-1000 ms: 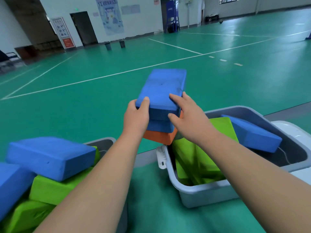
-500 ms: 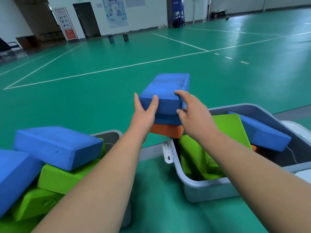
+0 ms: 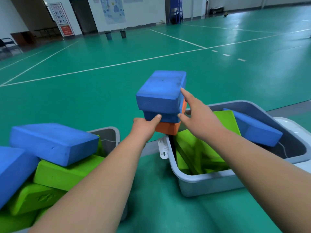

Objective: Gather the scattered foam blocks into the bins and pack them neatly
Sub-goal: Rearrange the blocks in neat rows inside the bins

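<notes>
I hold a stack of three foam blocks over the near-left corner of the grey right bin (image 3: 202, 180): a blue block (image 3: 159, 91) on top, a second blue block (image 3: 168, 117) under it, an orange block (image 3: 168, 128) at the bottom. My left hand (image 3: 144, 128) grips the stack's lower left, thumb on the second blue block. My right hand (image 3: 198, 118) presses its right side with fingers spread. The right bin holds tilted green blocks (image 3: 193, 148) and a blue block (image 3: 252, 126). The left bin (image 3: 109, 132) is heaped with blue blocks (image 3: 53, 142) and green blocks (image 3: 67, 174).
A white lid-like object (image 3: 292, 125) lies past the right bin. The green sports floor stretches ahead with white lines. Two dark buckets (image 3: 116, 34) stand far off near the wall, and a chair (image 3: 8, 44) is at the far left.
My left hand has slid down from the top blue block to the stack's lower left. My right hand's fingers have spread along the right side. The view has tilted slightly down.
</notes>
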### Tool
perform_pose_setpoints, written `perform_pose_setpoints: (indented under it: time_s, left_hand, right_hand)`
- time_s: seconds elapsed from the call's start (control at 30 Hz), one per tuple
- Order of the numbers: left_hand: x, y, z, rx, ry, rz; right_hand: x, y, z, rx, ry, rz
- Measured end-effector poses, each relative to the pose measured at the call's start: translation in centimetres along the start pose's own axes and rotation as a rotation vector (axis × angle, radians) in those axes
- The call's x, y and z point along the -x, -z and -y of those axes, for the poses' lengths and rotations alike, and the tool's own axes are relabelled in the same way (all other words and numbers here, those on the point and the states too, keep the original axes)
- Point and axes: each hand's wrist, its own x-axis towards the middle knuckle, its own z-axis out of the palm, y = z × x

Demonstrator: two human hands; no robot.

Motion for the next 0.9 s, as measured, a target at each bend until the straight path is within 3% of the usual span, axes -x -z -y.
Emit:
perform_pose_setpoints:
  time_s: [0.17,0.27,0.5,0.7,0.8,0.9]
  left_hand:
    - [1.3,-3.2,-0.3,-0.219,0.137,0.390]
    - [2.3,-5.8,-1.0,-0.325,0.043,0.574]
    - [3.7,-11.4,-2.8,-0.588,-0.111,0.555]
    - [4.6,-15.9,-1.1,-0.340,0.071,0.663]
    - [4.3,-16.4,-1.4,-0.146,0.183,0.665]
    - [4.3,-16.2,-2.2,-0.021,0.225,0.628]
  right_hand:
    - [0.8,1.2,-1.7,0.179,-0.024,0.170]
    - [1.8,2.3,-3.7,0.282,-0.065,0.244]
    - [3.2,6.2,-8.0,0.453,-0.258,0.321]
    - [6.1,7.7,-10.6,0.567,-0.398,0.466]
    - [7.3,8.1,-11.4,0.492,-0.412,0.533]
    - [7.6,8.6,-11.9,0.427,-0.361,0.491]
